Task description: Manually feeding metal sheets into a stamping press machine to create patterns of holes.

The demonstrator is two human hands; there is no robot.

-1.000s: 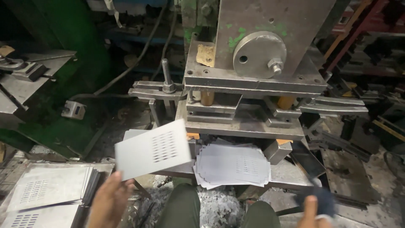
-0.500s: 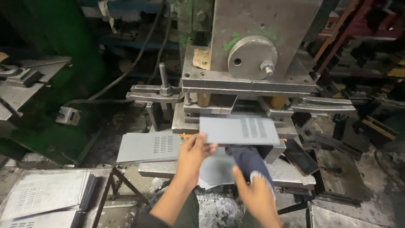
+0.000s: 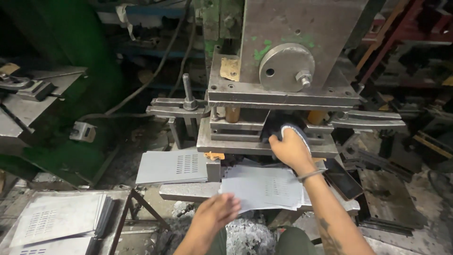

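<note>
Since the last look, the right hand [image 3: 291, 147] has pushed forward into the press [image 3: 283, 89] gap, fingers curled around a dark cloth [image 3: 289, 131], apparently, with the sheet it carried gone from sight. Left hand [image 3: 214, 213] lies flat and open on the stack of perforated sheets [image 3: 269, 189]; a single perforated sheet [image 3: 172, 167] rests just left

so the press bed [image 3: 188, 191] has a messy stack of perforated grey sheets [image 3: 264, 189] on it, plus one sheet [image 3: 172, 167] off left.
</note>
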